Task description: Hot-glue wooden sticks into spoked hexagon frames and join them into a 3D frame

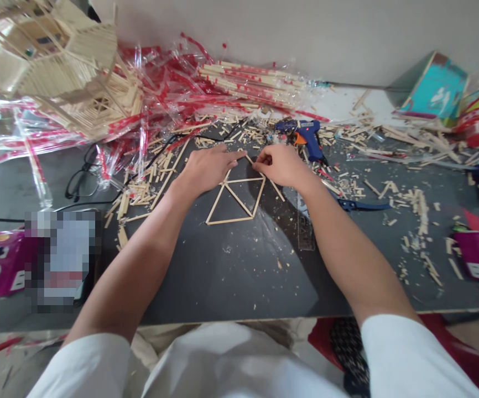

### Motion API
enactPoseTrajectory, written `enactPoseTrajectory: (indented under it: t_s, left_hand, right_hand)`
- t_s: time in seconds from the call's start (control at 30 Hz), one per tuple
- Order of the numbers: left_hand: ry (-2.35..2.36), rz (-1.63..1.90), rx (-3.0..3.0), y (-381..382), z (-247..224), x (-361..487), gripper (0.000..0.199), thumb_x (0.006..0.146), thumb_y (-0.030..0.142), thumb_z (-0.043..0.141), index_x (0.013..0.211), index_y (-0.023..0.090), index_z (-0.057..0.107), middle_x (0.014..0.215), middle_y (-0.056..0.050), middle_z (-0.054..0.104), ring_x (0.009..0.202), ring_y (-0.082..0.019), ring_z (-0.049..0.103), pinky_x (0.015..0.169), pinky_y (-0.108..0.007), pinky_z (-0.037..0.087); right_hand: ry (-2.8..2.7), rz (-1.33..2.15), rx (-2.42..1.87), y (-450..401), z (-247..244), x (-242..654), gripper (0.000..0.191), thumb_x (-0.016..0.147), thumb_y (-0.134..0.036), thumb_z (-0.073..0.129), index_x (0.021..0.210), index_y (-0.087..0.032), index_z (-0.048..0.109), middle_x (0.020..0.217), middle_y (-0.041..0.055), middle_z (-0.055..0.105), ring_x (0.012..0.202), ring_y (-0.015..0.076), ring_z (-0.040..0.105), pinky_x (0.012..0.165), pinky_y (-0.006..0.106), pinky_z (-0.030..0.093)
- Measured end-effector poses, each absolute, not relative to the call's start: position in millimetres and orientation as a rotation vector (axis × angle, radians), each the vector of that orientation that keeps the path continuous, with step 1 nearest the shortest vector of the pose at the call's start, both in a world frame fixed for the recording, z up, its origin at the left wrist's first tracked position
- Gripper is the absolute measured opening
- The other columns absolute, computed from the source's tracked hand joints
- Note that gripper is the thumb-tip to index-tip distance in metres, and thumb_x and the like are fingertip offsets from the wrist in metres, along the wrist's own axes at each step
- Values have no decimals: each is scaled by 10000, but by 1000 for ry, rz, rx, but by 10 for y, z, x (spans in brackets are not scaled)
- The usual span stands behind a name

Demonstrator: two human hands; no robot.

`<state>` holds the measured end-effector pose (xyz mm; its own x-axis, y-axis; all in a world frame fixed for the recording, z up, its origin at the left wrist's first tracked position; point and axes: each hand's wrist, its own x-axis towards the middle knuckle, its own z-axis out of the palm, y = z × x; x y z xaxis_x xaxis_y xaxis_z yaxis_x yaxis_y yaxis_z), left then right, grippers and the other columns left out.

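A flat frame of thin wooden sticks, joined into triangles, lies on the dark tabletop before me. My left hand is at its far left side, index finger stretched to the right and thumb tucked beneath, holding the frame's upper part. Close to it, my right hand pinches a short wooden stick whose far end meets the left fingertip. Another loose stick slants below the right hand. Behind that hand lies a blue glue gun with an orange trigger. My hands partly cover the frame's far end.
Cut stick pieces litter the table. Bundled sticks in red-and-clear wrappers lie at the back. A large stick structure stands back left. Blue-handled cutters lie right; a phone and purple box are left.
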<state>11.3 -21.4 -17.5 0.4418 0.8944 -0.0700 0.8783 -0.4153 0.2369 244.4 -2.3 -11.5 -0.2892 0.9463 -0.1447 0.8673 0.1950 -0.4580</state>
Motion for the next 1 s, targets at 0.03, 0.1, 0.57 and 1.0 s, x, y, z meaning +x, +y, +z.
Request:
enactPoseTrajectory:
  t_s: [0.03, 0.1, 0.57, 1.0]
  left_hand:
    - [1540, 98, 2451, -215, -172, 115, 554, 1208, 396, 445, 1737, 417, 610, 1477, -143, 751, 1276, -394, 775, 997, -482, 588]
    - [1542, 96, 2443, -218, -168, 119, 554, 1208, 393, 440, 1734, 413, 614, 1488, -145, 747, 1283, -393, 770, 1005, -486, 588]
    - [1535, 119, 2465, -216, -185, 119, 554, 1206, 392, 439, 1729, 417, 621, 1444, -141, 759, 1215, -362, 786, 967, -462, 606]
    - [1525, 108, 2484, -193, -206, 116, 557, 1215, 385, 407, 1725, 396, 632, 1396, -155, 764, 1195, -362, 791, 935, -459, 617]
  right_hand:
    - [-2291, 696, -1762, -26, -110, 2443, 95, 1029, -199, 787, 1004, -147, 864, 992, 133, 854, 961, 281, 788, 948, 411, 577]
    - [-2289, 696, -1766, -28, -104, 2443, 99, 1027, -200, 786, 1001, -151, 868, 985, 129, 853, 964, 280, 793, 949, 408, 581]
    - [-2214, 604, -1844, -63, 160, 2636, 117, 1017, -285, 811, 977, -191, 868, 974, 106, 838, 920, 272, 766, 943, 440, 592]
    - [-2065, 430, -2462, 202, 224, 3462, 359, 1039, -474, 795, 1039, -120, 859, 976, 196, 811, 952, 343, 760, 873, 457, 542]
